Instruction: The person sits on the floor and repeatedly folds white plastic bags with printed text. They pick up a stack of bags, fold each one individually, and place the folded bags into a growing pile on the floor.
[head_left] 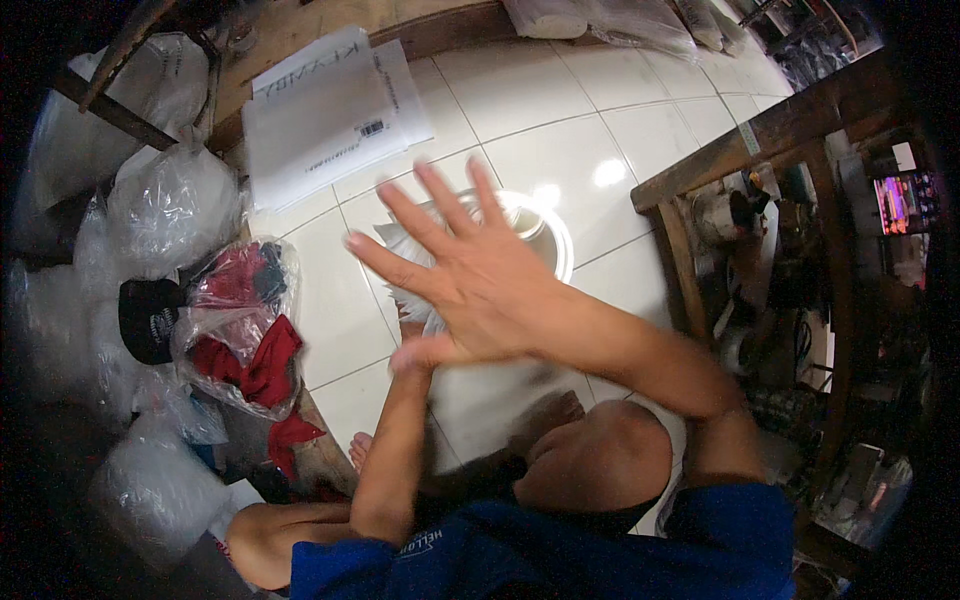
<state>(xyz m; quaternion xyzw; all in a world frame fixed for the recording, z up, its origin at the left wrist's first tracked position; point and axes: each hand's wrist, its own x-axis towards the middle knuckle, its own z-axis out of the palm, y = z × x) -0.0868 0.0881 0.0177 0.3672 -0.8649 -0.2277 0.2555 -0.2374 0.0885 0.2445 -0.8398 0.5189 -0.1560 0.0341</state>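
Note:
My right hand [470,275] is raised in the middle of the view, slightly blurred, its fingers spread wide and holding nothing. My left hand [411,327] is mostly hidden behind it, and its fingers do not show. Close to the left hand is a bunch of thin white sheets [402,262] with jagged, fanned edges. The right hand covers part of the bunch, so I cannot tell how the left hand touches it. Past the right hand, on the tiled floor, stands a round white tub [563,240], partly covered by that hand.
A white printed sack [310,120] lies flat at the far left. Clear plastic bags [175,210], a black cap [150,320] and bagged red cloth [245,360] crowd the left side. A wooden rack [700,190] with cluttered shelves stands on the right. My bare knee [610,460] is near.

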